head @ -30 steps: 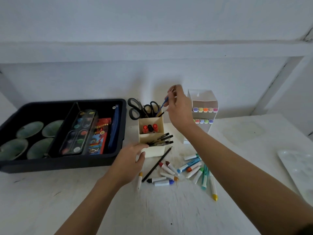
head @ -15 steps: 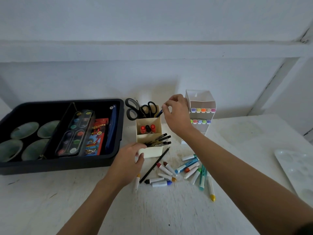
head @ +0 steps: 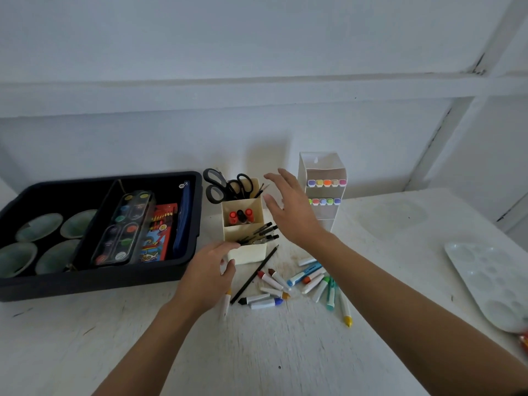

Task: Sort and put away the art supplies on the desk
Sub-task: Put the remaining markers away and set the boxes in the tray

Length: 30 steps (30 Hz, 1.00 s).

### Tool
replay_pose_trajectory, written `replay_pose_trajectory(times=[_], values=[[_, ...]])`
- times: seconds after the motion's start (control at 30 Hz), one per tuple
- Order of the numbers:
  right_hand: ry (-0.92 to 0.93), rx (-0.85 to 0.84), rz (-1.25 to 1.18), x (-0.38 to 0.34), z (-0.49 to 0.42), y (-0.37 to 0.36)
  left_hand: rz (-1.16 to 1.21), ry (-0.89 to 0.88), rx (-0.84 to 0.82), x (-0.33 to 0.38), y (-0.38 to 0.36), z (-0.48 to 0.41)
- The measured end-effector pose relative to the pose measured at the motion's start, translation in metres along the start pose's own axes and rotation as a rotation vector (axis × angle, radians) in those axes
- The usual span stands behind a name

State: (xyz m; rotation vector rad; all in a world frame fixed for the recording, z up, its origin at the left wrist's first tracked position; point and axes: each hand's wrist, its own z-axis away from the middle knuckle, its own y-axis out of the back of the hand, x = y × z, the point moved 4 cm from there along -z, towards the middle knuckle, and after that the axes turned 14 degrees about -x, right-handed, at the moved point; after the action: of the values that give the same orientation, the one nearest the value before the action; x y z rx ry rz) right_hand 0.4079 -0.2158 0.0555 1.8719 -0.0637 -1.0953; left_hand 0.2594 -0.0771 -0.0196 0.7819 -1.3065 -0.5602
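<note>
A cream tiered desk organiser [head: 248, 254] stands mid-desk, holding scissors [head: 221, 185] and brushes at the back, red-capped markers [head: 241, 215] in the middle and black pens [head: 261, 234] in front. My left hand [head: 211, 271] holds its lower left corner, thumb and fingers around the front tier. My right hand [head: 291, 207] hovers just right of the organiser, fingers spread and empty. Several loose oil pastels [head: 303, 284] and a black pencil [head: 254, 274] lie on the desk in front.
A black tray [head: 94, 281] at left holds green bowls, a watercolour palette [head: 123, 227], a crayon box and a blue case. A clear marker stand [head: 324, 192] is behind my right hand. A white mixing palette [head: 491, 278] lies at far right.
My right hand lowered a blue-handled brush into the organiser's back section, let go, and now draws away open. My left hand stayed on the organiser.
</note>
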Motion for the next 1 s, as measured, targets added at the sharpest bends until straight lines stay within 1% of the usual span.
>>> replay_pose_trajectory(times=[0.07, 0.13, 0.2, 0.27, 0.37, 0.57, 0.7, 0.8, 0.87, 0.9, 1.0], values=[[0.040, 0.042, -0.037, 0.000, 0.019, 0.004, 0.005, -0.017, 0.015, 0.005, -0.002, 0.003], [0.056, 0.129, -0.073, 0.002, 0.040, 0.012, 0.031, -0.078, 0.033, 0.016, -0.005, 0.009], [0.023, 0.214, -0.121, 0.006, 0.060, 0.020, 0.045, -0.139, 0.032, 0.029, -0.008, 0.013], [-0.024, 0.260, -0.181, 0.012, 0.081, 0.026, 0.049, -0.174, 0.013, 0.043, -0.014, 0.012], [-0.083, 0.284, -0.217, 0.024, 0.114, 0.034, 0.084, -0.206, -0.035, 0.066, -0.030, 0.008], [-0.261, 0.287, -0.171, 0.068, 0.175, 0.052, 0.185, -0.383, -0.131, 0.117, -0.071, -0.001], [-0.311, 0.303, -0.026, 0.100, 0.209, 0.063, 0.212, -0.389, -0.180, 0.130, -0.100, -0.016], [-0.394, 0.352, 0.217, 0.128, 0.225, 0.079, 0.204, -0.366, -0.192, 0.131, -0.114, -0.022], [-0.498, 0.348, 0.409, 0.154, 0.233, 0.094, 0.180, -0.362, -0.199, 0.132, -0.121, -0.024], [-0.574, 0.320, 0.468, 0.168, 0.237, 0.101, 0.174, -0.362, -0.206, 0.132, -0.124, -0.026], [-0.832, 0.153, 0.512, 0.212, 0.252, 0.116, 0.167, -0.363, -0.214, 0.137, -0.132, -0.033]])
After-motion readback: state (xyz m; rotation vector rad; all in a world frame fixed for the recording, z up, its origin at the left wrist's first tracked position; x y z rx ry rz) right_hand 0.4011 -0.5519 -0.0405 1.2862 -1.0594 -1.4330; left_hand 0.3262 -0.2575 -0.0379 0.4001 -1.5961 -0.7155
